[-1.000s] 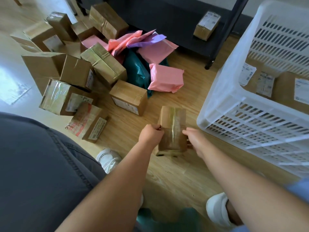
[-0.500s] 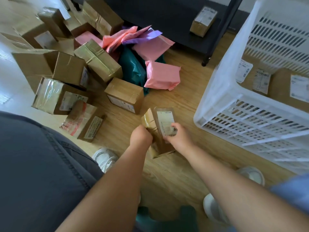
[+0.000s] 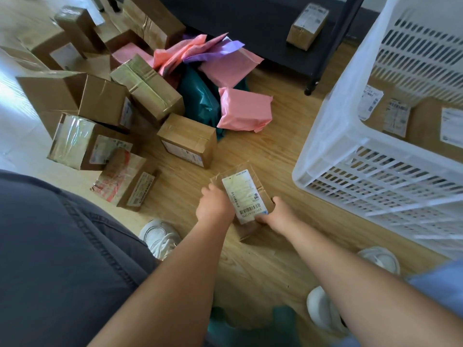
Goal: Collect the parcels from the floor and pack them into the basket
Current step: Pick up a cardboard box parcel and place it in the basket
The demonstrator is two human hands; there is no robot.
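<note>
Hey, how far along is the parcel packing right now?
Early on. Done: a few brown boxes lie in the white basket. In hand: the left hand and right hand grip a labelled box, low near the floor beside the basket. To do: most of the pile, with many cardboard boxes, pink mailers and a teal mailer on the floor.

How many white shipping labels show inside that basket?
3. All lie inside the white basket: the left label near its left wall, the middle label beside it, the right label at the picture's edge. More may be hidden.
</note>
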